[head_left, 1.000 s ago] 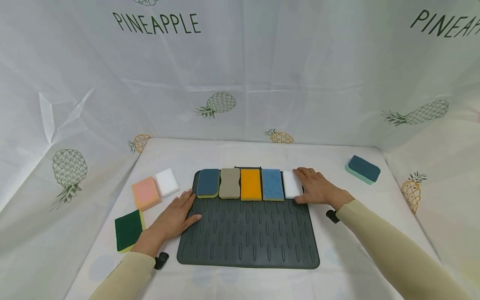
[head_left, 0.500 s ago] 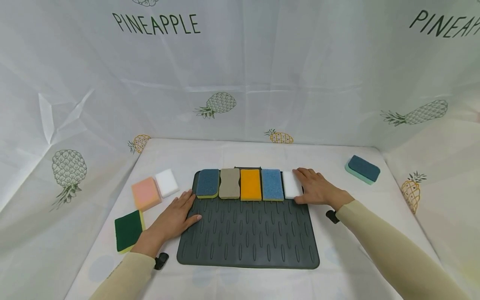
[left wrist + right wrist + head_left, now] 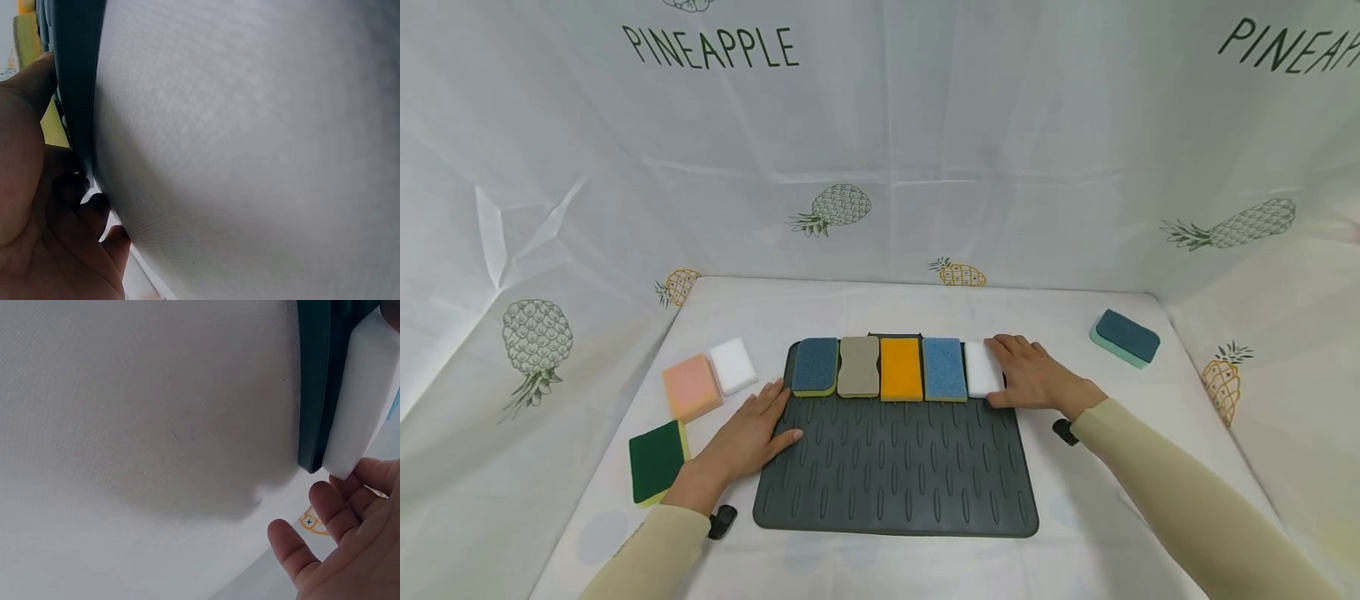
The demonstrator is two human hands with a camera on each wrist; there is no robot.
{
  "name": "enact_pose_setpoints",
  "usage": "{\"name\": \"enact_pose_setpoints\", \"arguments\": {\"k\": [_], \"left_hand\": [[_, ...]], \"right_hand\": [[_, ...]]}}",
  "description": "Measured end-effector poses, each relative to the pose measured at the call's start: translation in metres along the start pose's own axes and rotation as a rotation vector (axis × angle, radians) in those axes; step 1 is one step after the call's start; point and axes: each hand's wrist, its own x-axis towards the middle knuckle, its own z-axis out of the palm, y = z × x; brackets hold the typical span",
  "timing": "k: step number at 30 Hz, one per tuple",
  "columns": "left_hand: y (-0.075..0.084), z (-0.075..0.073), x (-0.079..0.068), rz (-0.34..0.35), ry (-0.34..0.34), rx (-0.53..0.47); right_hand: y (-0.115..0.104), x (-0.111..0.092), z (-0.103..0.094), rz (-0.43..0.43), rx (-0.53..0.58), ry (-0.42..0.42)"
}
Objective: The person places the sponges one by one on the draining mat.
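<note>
A dark grey ribbed mat (image 3: 895, 475) lies on the table with a row of sponges along its far side. From left to right they are a dark blue sponge (image 3: 816, 365), a beige one (image 3: 859, 367), an orange one (image 3: 901, 369), a light blue one (image 3: 945, 369) and a white one (image 3: 981, 371). My right hand (image 3: 1037, 375) holds the white sponge at its right end, thumb at the near end and index finger at the far end. My left hand (image 3: 748, 433) rests on the mat's left edge, fingers extended, thumb on the mat.
Left of the mat lie a green-and-yellow scouring sponge (image 3: 657, 462), a pink-orange sponge (image 3: 691, 388) and a white sponge block (image 3: 733, 366). A dark blue and mint sponge (image 3: 1125, 338) lies at the far right. A pineapple-print curtain (image 3: 887, 150) rises behind the table.
</note>
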Motion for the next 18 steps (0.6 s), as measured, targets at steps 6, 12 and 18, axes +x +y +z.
{"name": "enact_pose_setpoints", "arguments": {"k": [6,12,18], "left_hand": [[0.0005,-0.001,-0.0003,0.002,-0.001,-0.004],[-0.0003,-0.0001,0.0,-0.001,0.001,-0.001],[-0.0014,0.0014,0.0002,0.0,0.007,-0.005]], "right_hand": [[-0.0004,-0.0001,-0.0002,-0.007,0.0,0.001],[-0.0012,-0.0004,-0.0007,-0.017,-0.002,0.015],[-0.0024,0.0006,0.0003,-0.021,0.007,0.018]]}}
